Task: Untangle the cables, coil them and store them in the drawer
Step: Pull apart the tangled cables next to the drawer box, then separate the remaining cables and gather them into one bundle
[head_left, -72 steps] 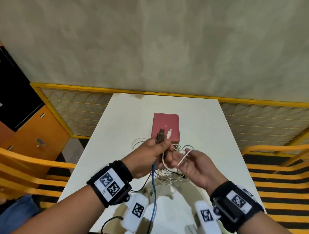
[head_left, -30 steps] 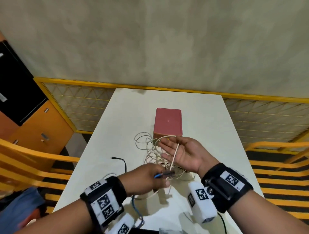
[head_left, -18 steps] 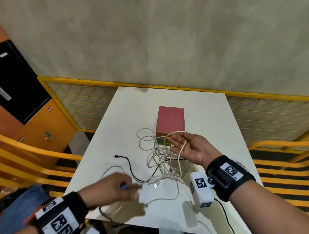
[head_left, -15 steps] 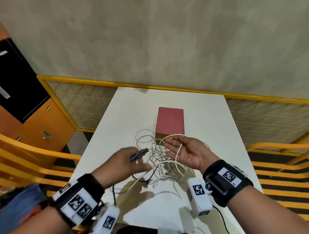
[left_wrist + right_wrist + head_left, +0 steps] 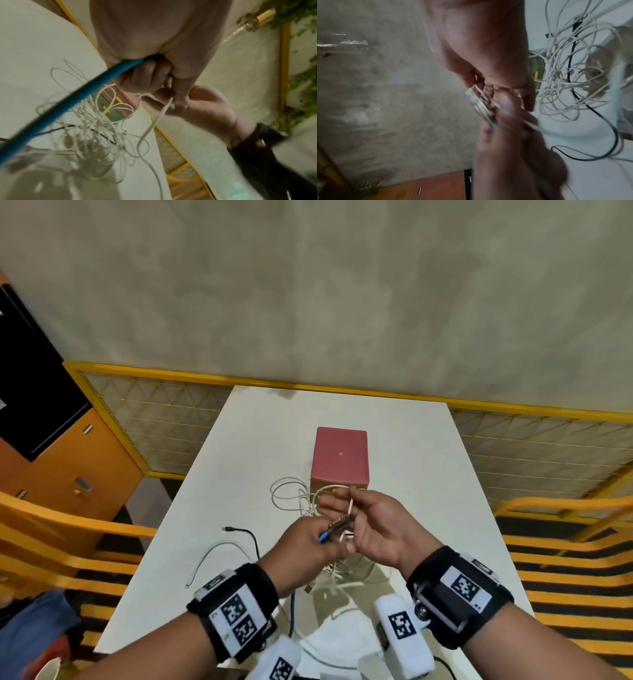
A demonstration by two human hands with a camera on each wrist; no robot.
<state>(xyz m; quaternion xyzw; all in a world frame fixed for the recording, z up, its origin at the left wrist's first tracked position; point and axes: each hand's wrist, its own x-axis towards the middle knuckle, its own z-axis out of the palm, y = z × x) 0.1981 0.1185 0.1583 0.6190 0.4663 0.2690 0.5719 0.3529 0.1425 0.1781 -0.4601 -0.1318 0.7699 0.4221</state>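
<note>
Left hand has returned to the right hand, pinching the blue round cable; right pinches a thin white cable.

A mottled grey wall rises behind a yellow-framed mesh barrier, beside an orange cabinet.

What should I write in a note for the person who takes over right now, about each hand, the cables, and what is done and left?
Left hand: grips the blue cable near its plug end.
Right hand: holds a loop of white cable, palm up.
White cable tangle: on the white table, in front of the red drawer box. A black cable lies partly pulled out to the left.
Done: nothing coiled or stored.
Left: free the blue cable, untangle the others, coil all, put them in the drawer.
</note>
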